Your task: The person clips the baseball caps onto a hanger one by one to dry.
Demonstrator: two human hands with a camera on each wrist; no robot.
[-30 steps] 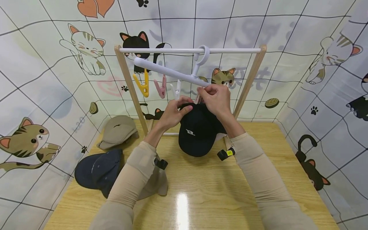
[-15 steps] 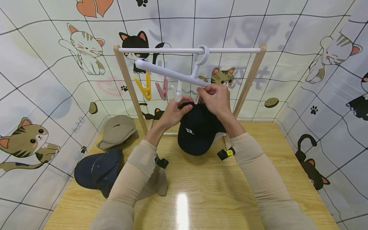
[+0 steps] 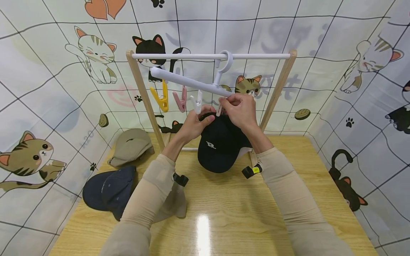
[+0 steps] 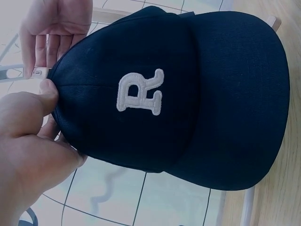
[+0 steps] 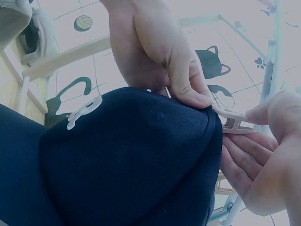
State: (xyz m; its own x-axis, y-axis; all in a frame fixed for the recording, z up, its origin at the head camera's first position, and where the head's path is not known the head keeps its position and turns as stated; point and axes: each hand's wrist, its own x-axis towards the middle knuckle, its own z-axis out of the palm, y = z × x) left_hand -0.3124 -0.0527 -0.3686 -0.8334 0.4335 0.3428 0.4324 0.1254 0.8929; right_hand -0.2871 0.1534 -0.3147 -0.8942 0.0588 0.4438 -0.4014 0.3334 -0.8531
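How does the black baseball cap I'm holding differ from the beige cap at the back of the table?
The black baseball cap is dark with a white R; the beige cap is pale with a small dark mark. Your left hand pinches the black baseball cap aloft; the beige cap rests on the table. Both carry a marking.

Head view: from high, faces fwd/down, widest, gets table (image 3: 230, 206) & rack (image 3: 278, 89). L wrist view: v. close, square to cap (image 4: 181, 113) front. R wrist view: close, cap side-on. Wrist views share cap, L hand (image 4: 28, 146), R hand (image 4: 59, 23).
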